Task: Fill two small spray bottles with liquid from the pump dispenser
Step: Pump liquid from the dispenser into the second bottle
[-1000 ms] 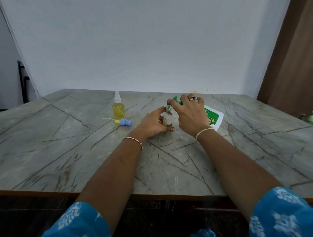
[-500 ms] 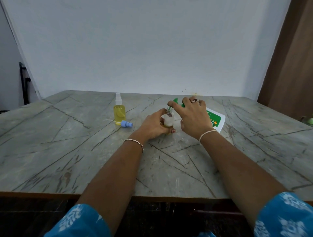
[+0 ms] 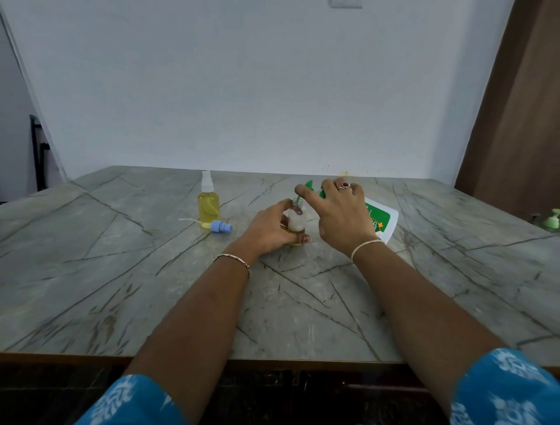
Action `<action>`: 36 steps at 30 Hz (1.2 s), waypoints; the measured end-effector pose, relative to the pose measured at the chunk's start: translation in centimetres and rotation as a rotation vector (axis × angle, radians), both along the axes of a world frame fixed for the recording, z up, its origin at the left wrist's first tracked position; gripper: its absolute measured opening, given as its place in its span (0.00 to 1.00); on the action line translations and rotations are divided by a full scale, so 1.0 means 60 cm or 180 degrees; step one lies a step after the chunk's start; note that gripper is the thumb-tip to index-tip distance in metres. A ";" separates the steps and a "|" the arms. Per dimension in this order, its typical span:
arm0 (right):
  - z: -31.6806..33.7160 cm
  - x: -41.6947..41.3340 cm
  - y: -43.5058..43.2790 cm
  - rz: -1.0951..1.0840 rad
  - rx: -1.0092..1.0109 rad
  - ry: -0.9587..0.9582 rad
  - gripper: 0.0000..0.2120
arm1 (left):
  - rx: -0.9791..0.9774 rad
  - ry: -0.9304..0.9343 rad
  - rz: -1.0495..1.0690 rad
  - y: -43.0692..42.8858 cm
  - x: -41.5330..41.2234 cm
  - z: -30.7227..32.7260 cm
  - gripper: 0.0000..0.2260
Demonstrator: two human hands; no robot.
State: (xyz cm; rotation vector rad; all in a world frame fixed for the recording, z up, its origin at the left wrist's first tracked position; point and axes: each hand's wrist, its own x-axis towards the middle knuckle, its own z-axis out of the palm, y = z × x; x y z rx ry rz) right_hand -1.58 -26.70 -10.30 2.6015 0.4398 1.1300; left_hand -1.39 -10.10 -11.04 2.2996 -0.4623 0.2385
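Fingers (image 3: pixel 286 207) of the left hand (image 3: pixel 269 230) curl round a small clear spray bottle (image 3: pixel 296 217) upright on the veined stone worktop (image 3: pixel 151 288). Beside it, the right hand (image 3: pixel 341 215) grips the tilted white pump dispenser (image 3: pixel 383 218), green spout (image 3: pixel 307 185) at the bottle's mouth. Left of both hands stand a capped yellow-filled bottle (image 3: pixel 208 204) and a loose blue spray head (image 3: pixel 221 226).

Table (image 3: pixel 121 273): grey marble-look top w/ dark veins, brown wood edge at front. Behind table: plain pale blue-white wall (image 3: pixel 272 91), soft even light, white switch plate (image 3: pixel 345 3) at top. Right of table: brown wood panel (image 3: pixel 521 121). Left of table: black metal frame (image 3: pixel 38 151) against a paler side wall. Below table front: dark, details unclear.
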 end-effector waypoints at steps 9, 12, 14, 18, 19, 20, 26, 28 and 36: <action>0.004 0.003 0.009 0.0000 0.0105 -0.0001 0.33 | 0.0008 0.0028 0.0017 -0.002 -0.002 0.001 0.30; 0.005 0.004 0.009 0.0031 0.0117 0.0010 0.33 | 0.0011 0.0040 0.0009 -0.002 -0.003 0.002 0.28; 0.004 0.004 0.006 0.0056 0.0111 0.0006 0.35 | 0.0000 0.0047 0.0024 -0.002 -0.004 0.003 0.29; 0.002 0.001 -0.003 0.0121 0.0065 0.0019 0.37 | -0.0029 0.0076 0.0040 -0.004 -0.008 0.004 0.31; 0.002 0.001 -0.005 0.0119 0.0062 0.0013 0.37 | -0.0017 0.0078 0.0041 -0.004 -0.009 0.005 0.31; 0.002 0.000 -0.006 0.0115 0.0064 0.0011 0.37 | 0.0001 0.0073 0.0043 -0.004 -0.009 0.005 0.31; 0.004 -0.002 0.005 0.0104 0.0157 0.0040 0.34 | 0.0080 0.0047 0.0032 -0.005 -0.012 0.008 0.30; 0.003 -0.001 0.007 0.0095 0.0169 0.0020 0.33 | 0.0066 0.0039 0.0021 -0.005 -0.012 0.008 0.29; 0.002 -0.005 0.002 0.0066 0.0102 0.0033 0.36 | 0.0094 0.0079 0.0081 -0.007 -0.012 0.008 0.32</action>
